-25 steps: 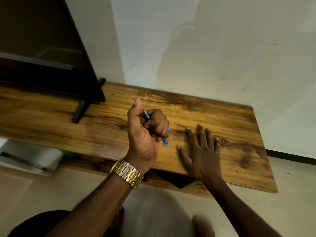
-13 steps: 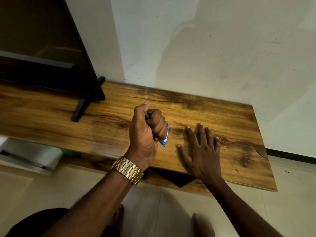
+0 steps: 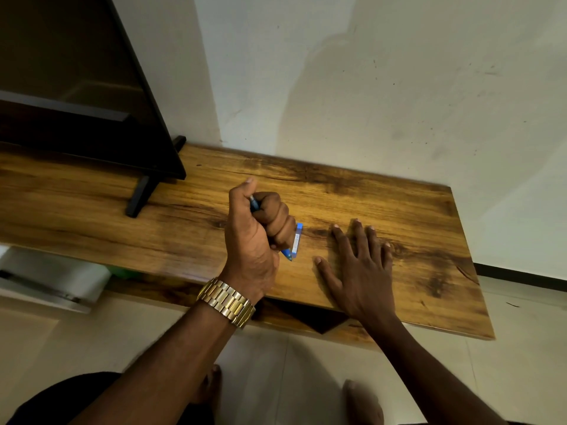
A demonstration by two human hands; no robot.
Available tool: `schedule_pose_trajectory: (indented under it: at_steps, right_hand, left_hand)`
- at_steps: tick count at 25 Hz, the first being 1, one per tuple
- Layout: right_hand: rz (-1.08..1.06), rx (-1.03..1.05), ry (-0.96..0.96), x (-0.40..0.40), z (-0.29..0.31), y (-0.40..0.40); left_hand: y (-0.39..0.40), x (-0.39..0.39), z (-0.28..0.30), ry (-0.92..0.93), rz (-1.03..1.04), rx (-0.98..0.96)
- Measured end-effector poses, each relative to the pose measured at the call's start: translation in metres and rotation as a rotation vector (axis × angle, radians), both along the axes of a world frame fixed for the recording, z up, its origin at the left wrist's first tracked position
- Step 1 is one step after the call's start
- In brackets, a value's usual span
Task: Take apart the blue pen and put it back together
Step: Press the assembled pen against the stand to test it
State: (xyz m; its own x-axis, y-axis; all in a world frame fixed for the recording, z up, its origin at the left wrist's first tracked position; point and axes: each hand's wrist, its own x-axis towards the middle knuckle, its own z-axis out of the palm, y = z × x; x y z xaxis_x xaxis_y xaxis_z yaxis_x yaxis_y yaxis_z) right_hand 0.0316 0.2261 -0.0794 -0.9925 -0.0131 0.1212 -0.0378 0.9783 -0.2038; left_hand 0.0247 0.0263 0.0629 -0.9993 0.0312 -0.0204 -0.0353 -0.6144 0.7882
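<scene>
My left hand [image 3: 257, 231], with a gold watch on the wrist, is closed in a fist around the blue pen [image 3: 288, 254]. The pen's tip pokes out below the fist and its other end shows between thumb and forefinger. A light blue pen piece with a white label [image 3: 297, 240] sticks out beside the fingers; whether it is joined to the pen I cannot tell. My right hand [image 3: 359, 268] lies flat, palm down and fingers spread, on the wooden table [image 3: 414, 216] just right of the fist, holding nothing.
A black TV [image 3: 76, 96] on a black foot [image 3: 139, 197] stands on the table's left part. The white wall runs behind the table. The table's right edge and front edge are near my right hand. My feet are on the tiled floor below.
My left thumb has lifted off the pen's top end again, and the fist has turned slightly so the light blue piece shows more. My right hand stays flat on the table.
</scene>
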Motion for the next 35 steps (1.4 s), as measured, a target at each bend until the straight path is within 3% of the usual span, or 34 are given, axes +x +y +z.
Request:
schedule_pose_trajectory:
  at_steps: [14, 35]
  right_hand:
    - [0.014, -0.022, -0.047, 0.001, 0.008, -0.001]
    - [0.015, -0.017, -0.086, 0.003, 0.015, -0.002]
  left_hand:
    - [-0.003, -0.002, 0.002, -0.044, -0.016, 0.150]
    - [-0.007, -0.003, -0.001, -0.018, 0.007, 0.118]
